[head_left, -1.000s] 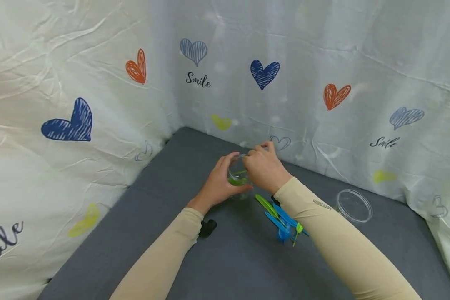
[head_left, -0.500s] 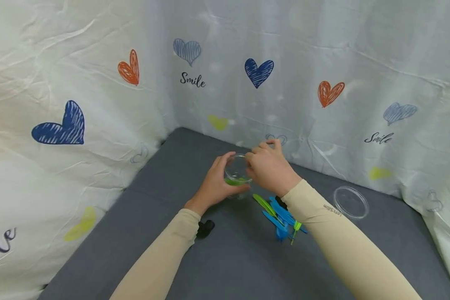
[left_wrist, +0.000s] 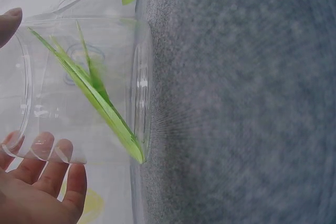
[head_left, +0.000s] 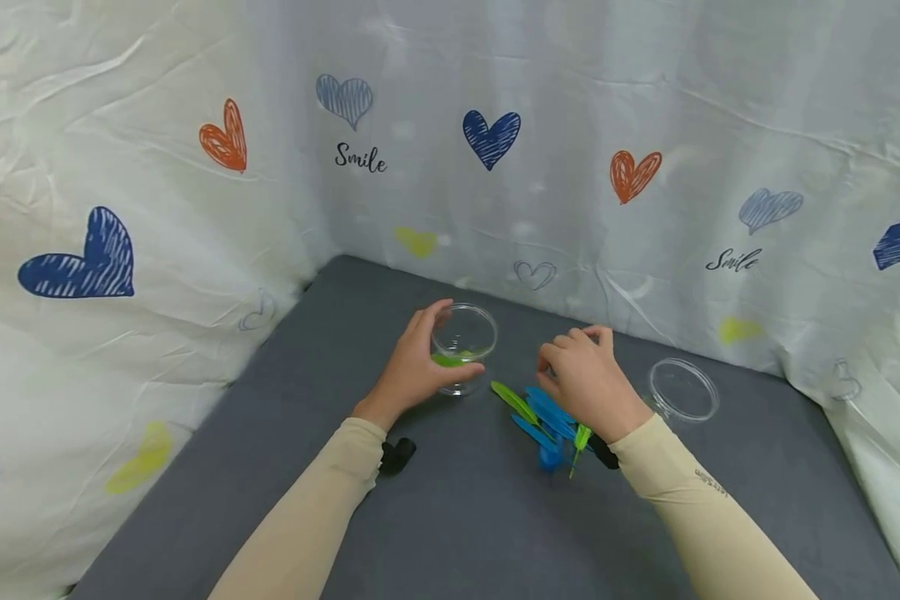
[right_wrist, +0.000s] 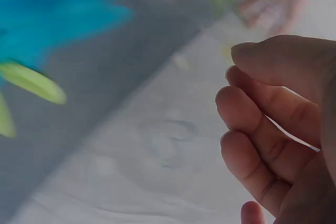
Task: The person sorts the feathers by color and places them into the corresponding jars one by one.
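Observation:
My left hand [head_left: 412,360] grips a clear plastic jar [head_left: 468,329] round its side, thumb in front and fingers behind. The jar stands upright on the grey surface with its mouth uncovered. Inside, green feathers [left_wrist: 100,98] lean against the wall, as the left wrist view shows. To the right, my right hand [head_left: 587,379] hangs over a small pile of blue feathers [head_left: 546,408] and green feathers [head_left: 513,400]. Its fingers are loosely bent, thumb close to the forefinger, and nothing shows between them in the right wrist view.
A clear round lid [head_left: 715,398] lies on the grey cloth [head_left: 450,525], right of my right hand. White curtains [head_left: 570,75] printed with hearts stand along the back and left of the surface. Black wrist cameras [head_left: 399,457] show under my wrists.
My right hand has left the jar's mouth and moved right and down, over the feather pile. My left hand keeps its grip on the jar. The head view has shifted slightly to the right.

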Motion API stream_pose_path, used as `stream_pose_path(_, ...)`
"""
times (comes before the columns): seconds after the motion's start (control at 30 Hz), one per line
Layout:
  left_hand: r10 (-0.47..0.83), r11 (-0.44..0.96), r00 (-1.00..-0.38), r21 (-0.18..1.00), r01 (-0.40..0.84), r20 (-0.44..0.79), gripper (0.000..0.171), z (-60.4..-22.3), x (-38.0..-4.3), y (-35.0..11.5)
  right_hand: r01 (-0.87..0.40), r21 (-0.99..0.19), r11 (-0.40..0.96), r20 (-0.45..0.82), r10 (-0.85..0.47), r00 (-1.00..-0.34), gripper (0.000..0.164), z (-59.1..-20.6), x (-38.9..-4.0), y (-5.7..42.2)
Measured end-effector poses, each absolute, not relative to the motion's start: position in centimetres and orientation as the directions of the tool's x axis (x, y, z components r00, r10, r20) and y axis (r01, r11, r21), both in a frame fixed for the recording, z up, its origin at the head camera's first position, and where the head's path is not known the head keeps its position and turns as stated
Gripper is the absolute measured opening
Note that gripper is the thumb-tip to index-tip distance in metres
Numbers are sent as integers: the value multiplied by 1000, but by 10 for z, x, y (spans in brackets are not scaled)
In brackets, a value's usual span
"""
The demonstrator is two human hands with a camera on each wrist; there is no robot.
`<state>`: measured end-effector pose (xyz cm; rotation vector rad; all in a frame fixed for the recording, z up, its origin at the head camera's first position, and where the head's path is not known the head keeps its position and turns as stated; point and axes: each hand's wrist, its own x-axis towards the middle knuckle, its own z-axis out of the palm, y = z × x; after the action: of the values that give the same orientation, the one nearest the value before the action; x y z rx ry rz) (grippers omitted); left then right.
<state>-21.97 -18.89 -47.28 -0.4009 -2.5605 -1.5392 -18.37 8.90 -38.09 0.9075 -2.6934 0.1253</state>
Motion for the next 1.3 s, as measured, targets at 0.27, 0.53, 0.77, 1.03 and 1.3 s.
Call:
stream_pose_path(0.27,173,449,-949,837,313,262,113,-473,-220,-189,-538,-78,839,182,-519,-836,26,-437,-168,113)
stream_pose_path(0.53,162,452,-956,843,293,245,113,-470,-222,-191,-520,-108,847,126,-507,-853,31,-447,-167,112)
stream_pose_path(0.77,163,441,-956,848,293,245,113,-471,-221,-190,-518,-85,851,102,-510,-854,32,-452,-166,106)
stream_pose_path(1.03,171,439,-954,848,296,245,113,-469,-219,-189,-507,-53,860,74,-503,-861,39,-455,-166,105)
stream_pose_path(1.3,159,445,-957,847,291,244,114,-470,-220,-190,-515,-56,855,76,-511,-856,44,-455,-167,102)
